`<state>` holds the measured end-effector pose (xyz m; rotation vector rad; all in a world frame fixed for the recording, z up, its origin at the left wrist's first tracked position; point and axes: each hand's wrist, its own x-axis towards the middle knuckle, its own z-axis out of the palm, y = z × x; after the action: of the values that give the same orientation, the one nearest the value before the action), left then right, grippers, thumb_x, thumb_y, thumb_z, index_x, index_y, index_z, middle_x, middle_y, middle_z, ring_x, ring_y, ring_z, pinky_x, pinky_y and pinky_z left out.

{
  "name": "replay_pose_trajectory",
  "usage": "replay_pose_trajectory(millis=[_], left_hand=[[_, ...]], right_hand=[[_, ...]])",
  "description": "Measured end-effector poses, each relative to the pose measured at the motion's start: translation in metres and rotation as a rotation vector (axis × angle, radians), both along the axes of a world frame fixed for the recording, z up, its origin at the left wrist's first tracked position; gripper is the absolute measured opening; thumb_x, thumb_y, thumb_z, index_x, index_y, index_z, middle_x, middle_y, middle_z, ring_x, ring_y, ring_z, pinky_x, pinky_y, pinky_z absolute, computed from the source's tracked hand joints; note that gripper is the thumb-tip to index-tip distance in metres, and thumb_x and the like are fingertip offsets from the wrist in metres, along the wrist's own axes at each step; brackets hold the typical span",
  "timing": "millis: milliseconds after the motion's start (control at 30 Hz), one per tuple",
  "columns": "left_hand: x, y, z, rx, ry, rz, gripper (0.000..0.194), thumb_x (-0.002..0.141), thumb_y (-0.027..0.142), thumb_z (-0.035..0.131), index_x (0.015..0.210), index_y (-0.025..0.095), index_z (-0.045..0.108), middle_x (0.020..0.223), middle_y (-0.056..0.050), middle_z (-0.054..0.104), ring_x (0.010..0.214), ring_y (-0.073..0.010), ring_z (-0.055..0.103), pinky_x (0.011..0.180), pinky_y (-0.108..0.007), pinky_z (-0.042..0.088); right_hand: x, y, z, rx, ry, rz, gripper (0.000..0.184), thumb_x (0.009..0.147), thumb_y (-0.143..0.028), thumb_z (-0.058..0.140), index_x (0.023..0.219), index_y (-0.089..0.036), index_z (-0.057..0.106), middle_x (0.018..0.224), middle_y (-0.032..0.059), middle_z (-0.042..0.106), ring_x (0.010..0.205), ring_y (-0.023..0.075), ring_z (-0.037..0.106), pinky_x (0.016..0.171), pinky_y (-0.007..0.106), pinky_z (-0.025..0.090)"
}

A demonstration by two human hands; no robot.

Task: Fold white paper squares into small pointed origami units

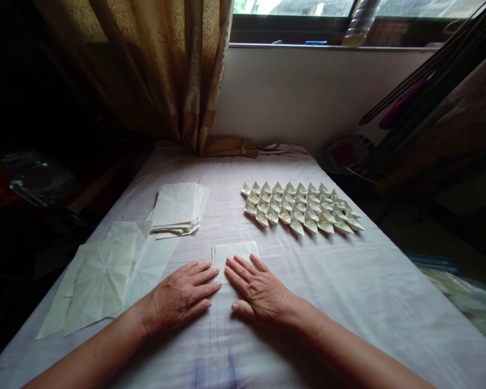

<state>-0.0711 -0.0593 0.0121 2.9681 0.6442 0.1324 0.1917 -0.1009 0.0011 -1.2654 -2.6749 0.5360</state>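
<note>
A folded white paper lies near the middle of the cloth-covered table. Across its right part rests my right hand, flat, with the fingers stretched out and the thumb apart. My left hand lies palm down at the paper's left edge, its fingertips by the lower left corner, fingers spread. Neither hand grips anything. Beyond my left hand is a stack of creased paper sheets. Larger creased sheets overlap one another to its left. Rows of small folded paper boats stand at the right.
A pale cloth covers the table. Gold curtains hang at the far left, beside a window ledge. A tied brown bundle lies at the table's far edge. Plastic bags are beside the right edge.
</note>
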Motion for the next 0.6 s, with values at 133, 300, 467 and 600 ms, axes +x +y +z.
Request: replay_pose_trajectory(millis=[133, 300, 467, 600], left_hand=[[-0.005, 0.004, 0.001, -0.015, -0.001, -0.023, 0.036, 0.095, 0.032, 0.051, 0.130, 0.025, 0.058, 0.136, -0.005, 0.061, 0.128, -0.0272, 0.053, 0.108, -0.044, 0.042], [0.005, 0.003, 0.006, 0.022, -0.106, -0.007, 0.025, 0.096, 0.033, 0.049, 0.113, 0.024, 0.066, 0.122, -0.004, 0.069, 0.115, -0.0243, 0.061, 0.106, -0.042, 0.040], [0.039, -0.002, 0.006, 0.112, -0.215, 0.033, 0.023, 0.096, 0.029, 0.049, 0.081, 0.018, 0.062, 0.095, -0.005, 0.073, 0.091, -0.0197, 0.066, 0.088, -0.035, 0.048], [0.070, -0.005, 0.003, 0.180, -0.141, 0.151, 0.023, 0.094, 0.032, 0.053, 0.075, 0.019, 0.057, 0.077, -0.003, 0.067, 0.071, -0.0176, 0.063, 0.068, -0.030, 0.047]], right_hand=[[0.034, -0.005, 0.002, -0.081, -0.075, -0.046, 0.068, 0.095, -0.048, 0.048, 0.152, -0.017, 0.030, 0.158, 0.0119, 0.023, 0.147, 0.0286, 0.022, 0.120, 0.053, 0.013], [0.056, -0.008, -0.003, 0.081, -0.077, -0.100, 0.052, 0.096, -0.037, 0.050, 0.144, -0.019, 0.045, 0.151, 0.0106, 0.041, 0.139, 0.0279, 0.039, 0.116, 0.052, 0.024], [0.053, 0.003, -0.008, 0.406, 0.011, -0.050, 0.025, 0.096, -0.018, 0.047, 0.110, -0.021, 0.067, 0.120, 0.0059, 0.070, 0.109, 0.0212, 0.064, 0.103, 0.041, 0.042], [0.049, 0.009, -0.009, 0.588, 0.027, 0.034, 0.023, 0.096, -0.014, 0.045, 0.102, -0.018, 0.067, 0.108, 0.0067, 0.074, 0.095, 0.0184, 0.068, 0.092, 0.035, 0.048]])
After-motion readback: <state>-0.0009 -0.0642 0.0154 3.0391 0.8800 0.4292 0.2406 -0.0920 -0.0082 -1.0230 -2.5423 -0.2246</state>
